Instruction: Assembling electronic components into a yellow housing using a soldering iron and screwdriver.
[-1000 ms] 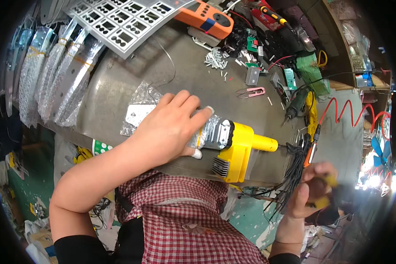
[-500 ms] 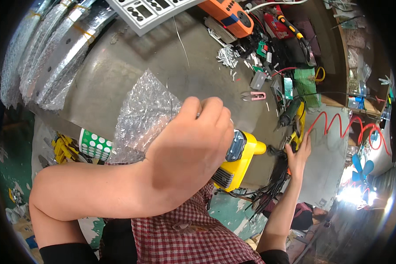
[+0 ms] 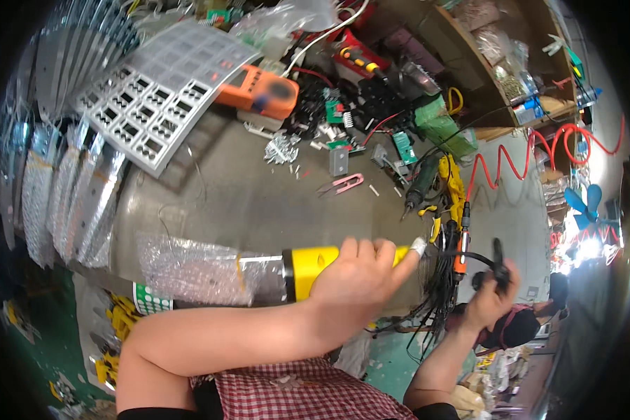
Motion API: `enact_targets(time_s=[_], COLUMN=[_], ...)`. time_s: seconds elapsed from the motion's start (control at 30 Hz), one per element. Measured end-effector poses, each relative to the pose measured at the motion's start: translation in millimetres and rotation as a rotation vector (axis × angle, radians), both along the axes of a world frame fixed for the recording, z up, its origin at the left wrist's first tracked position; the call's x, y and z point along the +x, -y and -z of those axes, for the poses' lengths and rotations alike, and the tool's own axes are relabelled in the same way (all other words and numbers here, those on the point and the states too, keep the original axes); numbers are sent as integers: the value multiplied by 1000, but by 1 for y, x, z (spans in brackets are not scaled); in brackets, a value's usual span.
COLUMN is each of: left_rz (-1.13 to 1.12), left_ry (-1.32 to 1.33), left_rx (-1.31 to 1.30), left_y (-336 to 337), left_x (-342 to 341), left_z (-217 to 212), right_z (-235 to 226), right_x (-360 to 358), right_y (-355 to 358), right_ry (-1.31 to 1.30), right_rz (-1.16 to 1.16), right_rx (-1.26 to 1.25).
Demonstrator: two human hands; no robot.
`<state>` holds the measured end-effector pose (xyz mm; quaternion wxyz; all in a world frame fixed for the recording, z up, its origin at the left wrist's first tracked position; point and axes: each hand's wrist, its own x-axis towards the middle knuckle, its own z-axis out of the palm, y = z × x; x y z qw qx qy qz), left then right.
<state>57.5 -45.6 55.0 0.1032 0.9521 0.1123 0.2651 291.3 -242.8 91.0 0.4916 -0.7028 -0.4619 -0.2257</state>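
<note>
My left hand (image 3: 353, 280) is wrapped round a yellow device housing (image 3: 306, 269) with a tapered tip, held level over the bench's near edge. Bubble wrap (image 3: 196, 269) with a rubber band extends leftward from the housing's dark end; what lies inside is unclear. From the housing's whitish tip a black cable (image 3: 472, 256) runs right. My right hand (image 3: 493, 297) is closed on a black cable end (image 3: 495, 273), perhaps a plug; its exact kind is not clear. Between the hands hangs an orange-and-black electric screwdriver (image 3: 462, 241) on a red coiled cord.
Bubble-wrapped strips (image 3: 84, 203) stand at the left. A white panel sheet (image 3: 143, 115) and an orange meter-like box (image 3: 259, 91) lie at the back. Pink snips (image 3: 343, 184), screws (image 3: 281, 149), a green-handled tool (image 3: 421, 185) and black cables (image 3: 437, 294) are on the bench (image 3: 245, 210).
My right hand has left the yellow item by the cables and now holds the black cable end. The wrapped device has swung level, with its tip pointing right. The view has shifted.
</note>
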Motion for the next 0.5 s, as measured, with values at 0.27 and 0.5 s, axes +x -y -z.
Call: enact_targets(time_s=[0.27,0.5], left_rz=[-60,-221], left_ry=[-64,545], left_rx=[-517,-1382], left_y=[-27,-2], left_x=[-102,-290], left_z=[-110,-38], right_z=[-20,66], right_x=[2,14], right_y=[-106,-261], right_ry=[-848,-352], right_rz=[-812,-431], right_rx=[-482,-585])
